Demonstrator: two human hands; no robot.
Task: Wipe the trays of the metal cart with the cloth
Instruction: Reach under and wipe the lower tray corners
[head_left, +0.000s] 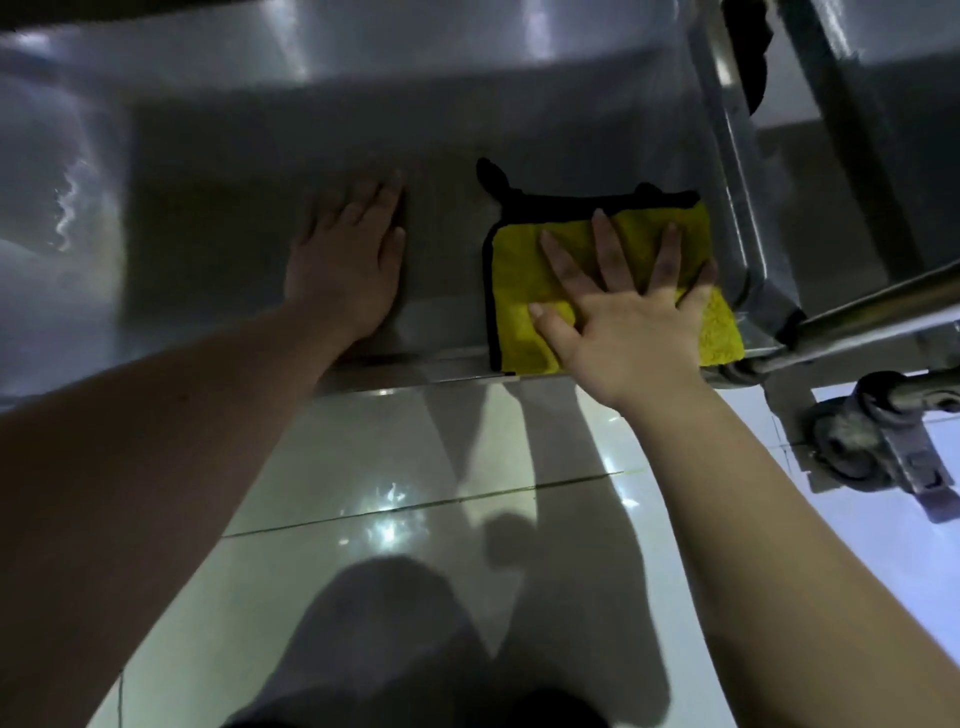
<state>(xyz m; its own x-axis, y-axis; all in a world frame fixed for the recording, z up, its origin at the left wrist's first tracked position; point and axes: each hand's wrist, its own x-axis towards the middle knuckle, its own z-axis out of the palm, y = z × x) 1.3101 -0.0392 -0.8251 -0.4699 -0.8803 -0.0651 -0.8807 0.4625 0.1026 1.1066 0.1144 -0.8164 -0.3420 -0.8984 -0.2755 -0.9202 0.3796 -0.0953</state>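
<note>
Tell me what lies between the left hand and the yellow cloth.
Nothing: the head view shows only bare metal tray between the left hand and the yellow cloth under the right hand.

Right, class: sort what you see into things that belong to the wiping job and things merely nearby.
Job: yellow cloth, metal tray, right hand pressing the cloth, left hand flat on the tray.
Nearby: caster wheel, tiled floor.

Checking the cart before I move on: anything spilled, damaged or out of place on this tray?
Nothing stands out. The tray shows no spill or dent; the right hand presses the yellow cloth flat, the left hand rests on bare metal.
</note>
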